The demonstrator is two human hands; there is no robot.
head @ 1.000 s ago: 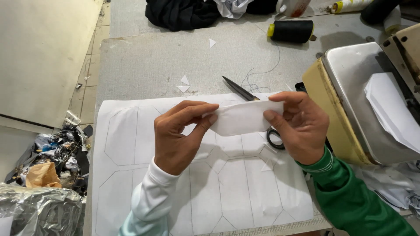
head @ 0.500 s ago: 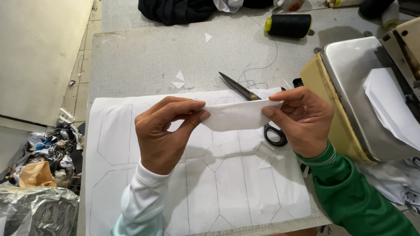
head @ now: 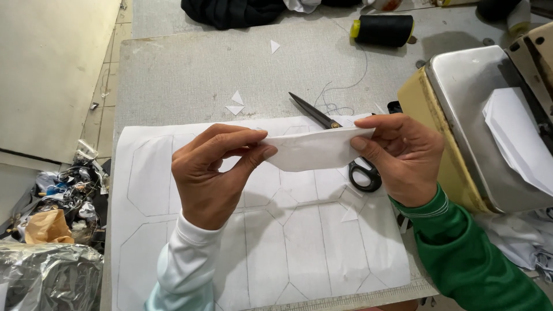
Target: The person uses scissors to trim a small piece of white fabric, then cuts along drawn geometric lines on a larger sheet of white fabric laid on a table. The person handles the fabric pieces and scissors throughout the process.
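The left hand [head: 216, 173] and right hand [head: 403, 158] each pinch one end of a white fabric piece [head: 315, 148], grip closed on its ends. It looks light, thin and floppy, so holding both ends keeps it taut. Scissors [head: 345, 147] lie on the tabletop [head: 190, 69] at the fabric's 3 o'clock side.

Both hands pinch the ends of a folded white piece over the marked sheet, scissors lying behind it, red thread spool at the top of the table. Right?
Not quite. The head view shows the thread spool is black, not red. The rest holds: left hand and right hand pinch the white piece over the marked sheet, scissors behind.

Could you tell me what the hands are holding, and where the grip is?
A white cloth piece, held above the sheet: left hand pinches its left end, right hand its right end.
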